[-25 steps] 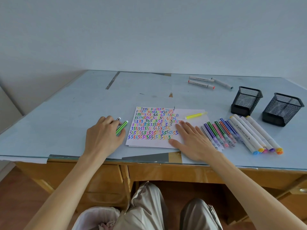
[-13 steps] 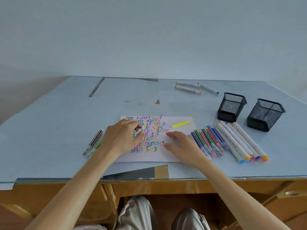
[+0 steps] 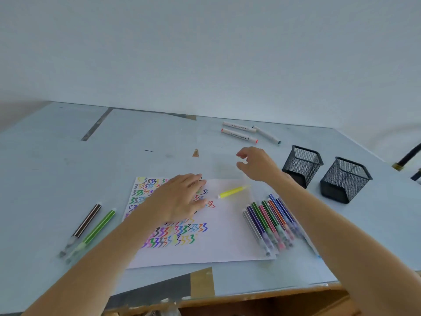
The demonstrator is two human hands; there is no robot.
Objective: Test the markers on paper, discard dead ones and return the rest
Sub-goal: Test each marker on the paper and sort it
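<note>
Left hand (image 3: 180,197) lies flat on the paper (image 3: 227,236), fingers straight, holding nothing. Right hand (image 3: 255,165) hangs in the air past the paper's far edge, fingers loosely curled, empty, apparently heading for the three white markers (image 3: 239,133) beyond it. The yellow marker (image 3: 232,192) lies on the paper between the hands. The thin marker row (image 3: 271,222) sits under the right forearm, two mesh cups (image 3: 303,165) just right of that hand.

Risks: the forearm drops and scatters the row, mixing tested with untested; the wrist clips the nearer cup; the left palm smears fresh ink.
</note>
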